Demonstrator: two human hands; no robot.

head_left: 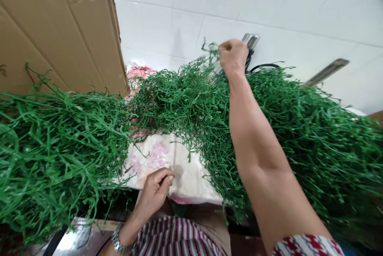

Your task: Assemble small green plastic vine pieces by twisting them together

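Right hand [235,56], one o'clock, seemingly pinched sprig [212,50] above green tangle [191,92]; tangling seemingly called for light pull. Left hand [154,190], seven o'clock, fingertips together, contents unclear.

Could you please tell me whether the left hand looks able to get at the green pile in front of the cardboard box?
Probably yes: the left hand is near, and little more than flowered cloth seems to lie between it and the green pile.

Matt brown cardboard [60,40], smooth white tiles [269,0]; shiny metal watch [119,241]
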